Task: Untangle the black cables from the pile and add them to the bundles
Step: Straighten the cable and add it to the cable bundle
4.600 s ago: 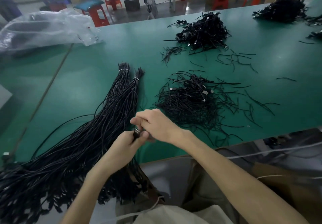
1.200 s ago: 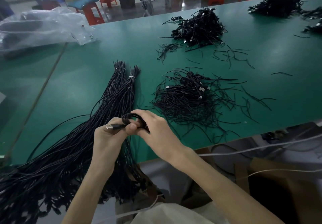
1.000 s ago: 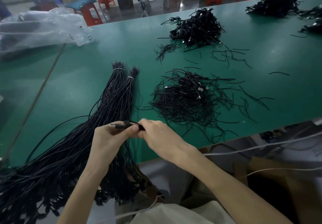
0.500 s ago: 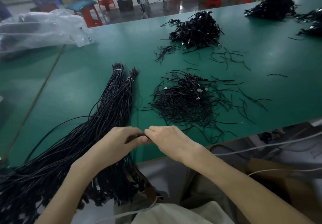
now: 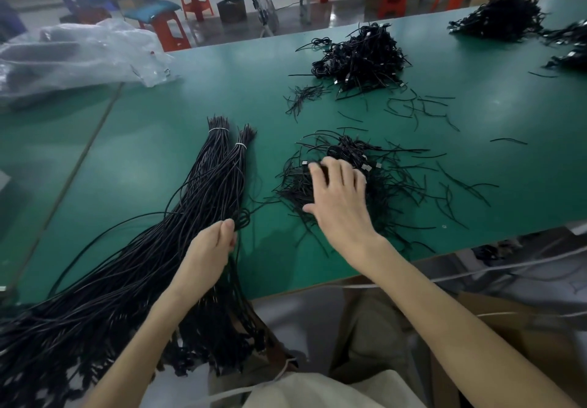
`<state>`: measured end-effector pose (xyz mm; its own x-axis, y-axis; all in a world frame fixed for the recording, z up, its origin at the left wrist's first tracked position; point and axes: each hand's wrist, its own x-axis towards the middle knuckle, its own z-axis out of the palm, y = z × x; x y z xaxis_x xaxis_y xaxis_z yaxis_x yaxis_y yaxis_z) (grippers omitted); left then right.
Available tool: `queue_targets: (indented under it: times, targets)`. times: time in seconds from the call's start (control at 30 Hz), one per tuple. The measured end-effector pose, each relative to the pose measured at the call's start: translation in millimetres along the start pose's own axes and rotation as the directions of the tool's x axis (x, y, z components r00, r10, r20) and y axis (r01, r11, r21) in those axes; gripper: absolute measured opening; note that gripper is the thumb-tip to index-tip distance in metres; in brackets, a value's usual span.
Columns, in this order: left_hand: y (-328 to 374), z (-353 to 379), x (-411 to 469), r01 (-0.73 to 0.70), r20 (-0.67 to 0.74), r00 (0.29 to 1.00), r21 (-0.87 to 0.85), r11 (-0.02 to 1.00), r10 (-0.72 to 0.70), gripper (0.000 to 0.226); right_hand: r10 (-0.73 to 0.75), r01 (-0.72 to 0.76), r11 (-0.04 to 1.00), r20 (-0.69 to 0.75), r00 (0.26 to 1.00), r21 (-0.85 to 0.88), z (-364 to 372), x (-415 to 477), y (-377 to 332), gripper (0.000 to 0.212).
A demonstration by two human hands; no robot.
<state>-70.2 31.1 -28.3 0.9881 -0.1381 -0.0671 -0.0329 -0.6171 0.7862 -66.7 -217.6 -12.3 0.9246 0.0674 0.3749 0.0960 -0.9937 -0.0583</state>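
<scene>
Long bundles of black cables [image 5: 203, 204], tied near their far ends with white ties, lie on the green table [image 5: 152, 159] and hang over its near edge at the left. My left hand [image 5: 212, 248] rests on the bundles and pinches a black cable between thumb and fingers. A tangled pile of short black cables [image 5: 390, 182] with small metal plugs lies to the right. My right hand [image 5: 340, 198] reaches over this pile with fingers spread, touching its left part.
A second tangled cable pile [image 5: 362, 58] sits farther back, with loose cable bits [image 5: 419, 105] scattered around it. More piles [image 5: 502, 16] lie at the far right. A crumpled clear plastic bag [image 5: 79, 55] is at the far left. Orange stools stand beyond the table.
My hands, joined over the bundles half a second ago, have parted. The right hand moved forward and right onto the tangled pile. The left hand stayed on the bundles with the cable.
</scene>
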Motion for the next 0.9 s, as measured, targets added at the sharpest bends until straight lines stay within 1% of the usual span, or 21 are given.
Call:
queue_targets:
  times: [0.07, 0.1, 0.17, 0.2, 0.23, 0.37, 0.47, 0.53, 0.63, 0.73, 0.8, 0.9]
  targets:
    - [-2.5, -0.8, 0.6, 0.057, -0.052, 0.997, -0.064, 0.996, -0.061, 0.044, 0.110, -0.110, 0.994, 0.106, 0.988, -0.001, 8.7, 2.7, 6.3, 0.075]
    - [-2.6, 0.3, 0.0, 0.076, -0.064, 0.994, -0.105, 0.992, -0.083, 0.043, 0.131, -0.134, 0.991, 0.181, 0.975, 0.003, 14.8, 2.2, 7.6, 0.068]
    - [-0.3, 2.9, -2.6, 0.100, -0.063, 0.992, -0.176, 0.979, -0.113, 0.043, 0.117, -0.131, 0.991, 0.264, 0.958, 0.037, 26.8, -1.6, 10.1, 0.040]
    - [1.4, 4.5, -4.1, 0.102, -0.056, 0.992, -0.200, 0.975, -0.115, 0.043, 0.111, -0.131, 0.990, 0.269, 0.957, 0.058, 30.8, -3.6, 12.0, 0.027]
    - [3.3, 6.2, -5.8, 0.101, -0.044, 0.993, -0.221, 0.970, -0.113, 0.042, 0.114, -0.139, 0.987, 0.257, 0.960, 0.078, 33.5, -4.9, 13.8, 0.019]
    - [8.4, 13.0, -12.1, 0.091, 0.000, 0.996, -0.258, 0.962, -0.094, 0.042, 0.147, -0.181, 0.972, 0.216, 0.965, 0.148, 34.6, -2.4, 20.1, 0.007]
    - [8.2, 17.3, -14.2, 0.100, 0.019, 0.995, -0.267, 0.959, -0.098, 0.043, 0.205, -0.254, 0.939, 0.220, 0.954, 0.229, 31.7, 0.0, 26.2, 0.004]
    - [7.4, 19.4, -14.2, 0.112, 0.029, 0.994, -0.285, 0.952, -0.109, 0.043, 0.225, -0.284, 0.929, 0.246, 0.943, 0.237, 30.9, 0.6, 27.7, 0.004]
    - [6.8, 21.0, -13.8, 0.123, 0.040, 0.992, -0.296, 0.947, -0.116, 0.043, 0.197, -0.251, 0.948, 0.260, 0.945, 0.195, 31.4, 1.0, 25.8, 0.017]
    - [6.2, 20.4, -14.6, 0.125, 0.047, 0.992, -0.297, 0.947, -0.117, 0.043, 0.130, -0.167, 0.970, 0.208, 0.970, 0.175, 33.1, 1.3, 26.3, 0.014]
    - [6.2, 20.2, -15.0, 0.125, 0.047, 0.992, -0.300, 0.946, -0.117, 0.044, 0.121, -0.161, 0.959, 0.175, 0.977, 0.233, 32.7, 2.8, 26.8, 0.016]
    - [7.3, 20.4, -15.0, 0.141, 0.043, 0.990, -0.315, 0.939, -0.135, 0.044, 0.171, -0.230, 0.897, 0.183, 0.968, 0.378, 30.6, 8.0, 27.9, 0.018]
